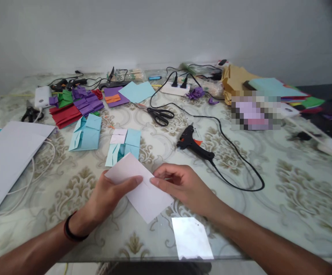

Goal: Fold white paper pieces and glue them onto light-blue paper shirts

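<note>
A pale pinkish-white sheet of paper (147,200) is held up in front of me over the table, tilted, with one corner pointing toward me. My left hand (107,193) grips its left side, thumb flat on the face and fingers hidden behind. My right hand (180,185) pinches its upper right edge between thumb and fingers. Just beyond the sheet lies a light blue folded paper piece (132,139) with a pale pink folded part on it. A second light blue folded piece (91,130) sits to its left.
A black glue gun (197,147) with a looping cord lies right of centre. Black-handled scissors (160,115) rest behind it. A stack of white paper (17,152) is at left, purple and red folded papers (87,100) behind. A power strip (175,89) stands at the back.
</note>
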`<state>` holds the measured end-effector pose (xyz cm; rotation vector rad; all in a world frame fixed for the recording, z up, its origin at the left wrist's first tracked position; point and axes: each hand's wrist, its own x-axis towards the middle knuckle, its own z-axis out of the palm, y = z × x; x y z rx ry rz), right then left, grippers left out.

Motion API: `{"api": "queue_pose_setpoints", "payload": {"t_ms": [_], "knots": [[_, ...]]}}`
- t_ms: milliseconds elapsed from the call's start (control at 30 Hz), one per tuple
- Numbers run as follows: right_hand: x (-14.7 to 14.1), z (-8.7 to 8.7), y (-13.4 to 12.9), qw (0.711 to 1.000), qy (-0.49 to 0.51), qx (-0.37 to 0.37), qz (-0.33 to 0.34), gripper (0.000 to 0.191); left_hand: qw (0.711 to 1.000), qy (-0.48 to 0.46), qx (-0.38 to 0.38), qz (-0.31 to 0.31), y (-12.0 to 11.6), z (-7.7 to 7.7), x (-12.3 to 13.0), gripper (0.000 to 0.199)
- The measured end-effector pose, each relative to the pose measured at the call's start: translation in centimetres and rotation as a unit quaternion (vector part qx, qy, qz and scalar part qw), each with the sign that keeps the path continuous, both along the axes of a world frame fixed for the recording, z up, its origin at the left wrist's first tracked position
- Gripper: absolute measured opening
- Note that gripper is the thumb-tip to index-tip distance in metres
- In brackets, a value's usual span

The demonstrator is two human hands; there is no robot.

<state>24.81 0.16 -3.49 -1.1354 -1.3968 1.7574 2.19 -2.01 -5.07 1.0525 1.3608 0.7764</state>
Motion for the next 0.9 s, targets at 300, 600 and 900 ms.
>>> {"api": "queue_pose_setpoints", "payload": {"t_ms": [300, 600, 900], "knots": [[1.5, 0.0, 0.7, 0.979, -0.142, 0.028, 0.141, 0.018, 0.985, 0.097, 0.085, -0.112, 1.5, 3.0, -0.2, 0.028], [1.2, -0.7, 0.8, 0.984, -0.134, 0.038, 0.108, 0.019, 0.97, 0.145, 0.059, -0.188, 1.4, 2.1, -0.6, 0.018], [0.9, -0.7, 0.8, 0.991, -0.108, 0.064, 0.045, 0.019, 0.978, 0.111, 0.054, -0.169, 1.6, 1.9, -0.4, 0.024]]}}
